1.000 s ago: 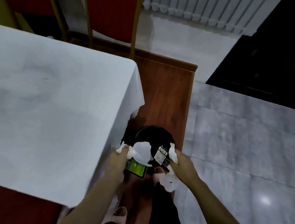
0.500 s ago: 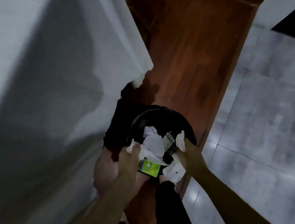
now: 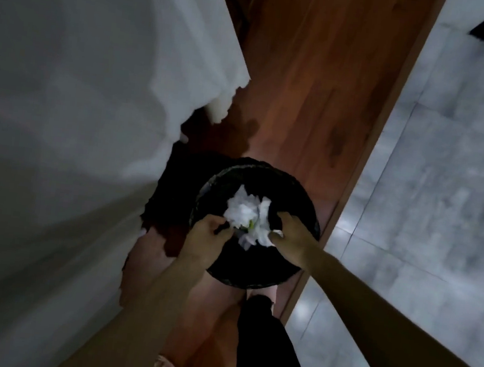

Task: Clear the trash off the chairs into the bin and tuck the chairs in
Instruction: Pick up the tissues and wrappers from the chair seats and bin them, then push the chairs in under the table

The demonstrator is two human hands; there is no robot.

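Note:
A round black bin (image 3: 307,209) stands on the wooden floor beside the table. A clump of trash (image 3: 245,214), white crumpled tissues with a bit of green packet showing, sits in the bin's mouth. My left hand (image 3: 206,235) is at the clump's left edge with its fingers curled on the tissue. My right hand (image 3: 290,238) reaches over the bin's right rim, with white tissue under its fingers. Both hands are low over the bin. No chair is in view.
A table draped in a white cloth (image 3: 78,104) fills the left side, its corner hanging close to the bin. Grey marble tiles (image 3: 430,189) lie to the right past the edge of the wooden strip (image 3: 323,72). My dark-trousered leg (image 3: 267,346) is below the bin.
My head has leaned in over the bin, and the red chairs have left the view. Both hands have lowered the trash from above the bin's near rim into its mouth.

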